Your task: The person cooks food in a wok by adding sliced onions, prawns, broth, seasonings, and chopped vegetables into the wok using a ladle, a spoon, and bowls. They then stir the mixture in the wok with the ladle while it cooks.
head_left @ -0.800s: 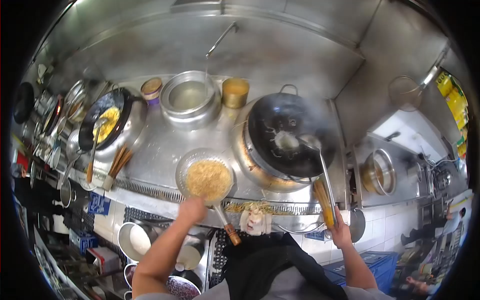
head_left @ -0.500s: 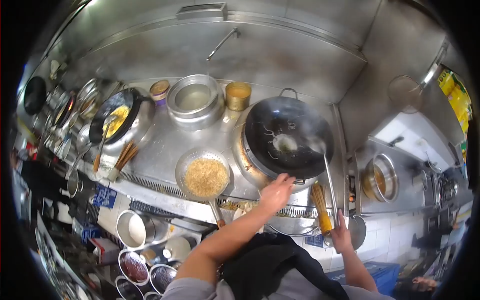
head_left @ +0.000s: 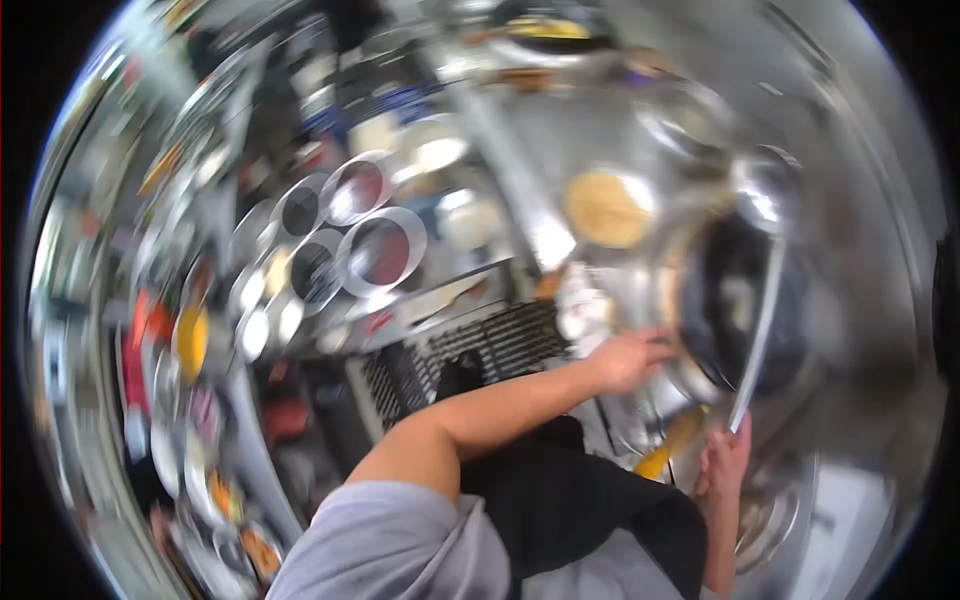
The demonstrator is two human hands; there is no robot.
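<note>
The view is smeared by motion. My right hand is closed around the lower end of a long-handled ladle. Its metal bowl hangs past the wok's rim, near the large pot. Below the handle lies the dark wok on the stove, its contents too blurred to make out. My left hand is near the wok's near-left rim, beside a crumpled whitish cloth. Its fingers are blurred, and I cannot tell whether they touch the wok. A yellow-bound bamboo brush sits between my hands.
A strainer of golden food rests left of the wok. Several round containers stand further left, one with dark red contents. Black slotted grating lies below them. Another wok with yellow food is at the top.
My view has swung left, bringing the containers and the left-hand counter into sight. The ladle's bowl has come out of the wok toward the pot. My left hand stays by the wok.
</note>
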